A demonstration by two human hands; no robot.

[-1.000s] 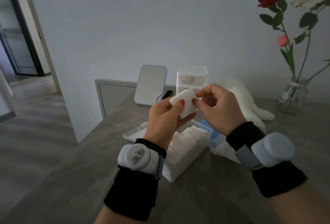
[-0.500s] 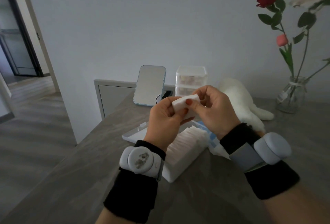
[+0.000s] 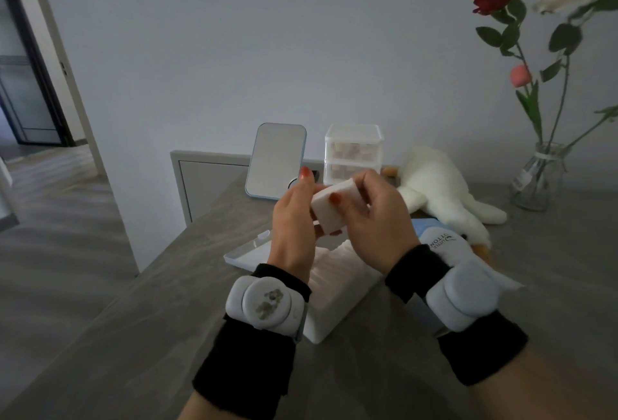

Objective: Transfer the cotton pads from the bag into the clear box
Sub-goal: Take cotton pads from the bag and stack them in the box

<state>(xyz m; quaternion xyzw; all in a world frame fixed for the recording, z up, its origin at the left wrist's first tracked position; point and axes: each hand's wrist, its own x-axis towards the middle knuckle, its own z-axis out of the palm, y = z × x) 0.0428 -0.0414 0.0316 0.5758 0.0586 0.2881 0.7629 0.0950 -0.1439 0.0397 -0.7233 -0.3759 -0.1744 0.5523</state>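
Note:
A small white stack of cotton pads (image 3: 329, 208) is held in the air between both hands, above the clear box. My left hand (image 3: 292, 218) cups it from the left with the thumb raised. My right hand (image 3: 374, 218) pinches it from the right, thumb on its front face. Below them the clear box (image 3: 337, 306) sits on the table with a row of pads standing inside; my wrists hide much of it. The blue and white bag (image 3: 441, 242) lies to the right, behind my right wrist.
The box's flat lid (image 3: 247, 252) lies left of the box. Behind stand a small mirror (image 3: 276, 160), a two-drawer clear organiser (image 3: 352, 153), a white plush toy (image 3: 441, 185) and a glass vase of roses (image 3: 535, 178). The table's left edge drops to the floor.
The stack has turned in my hands from a thin edge-on view to showing its broad face. My left thumb has lifted off it. Both hands stay above the box.

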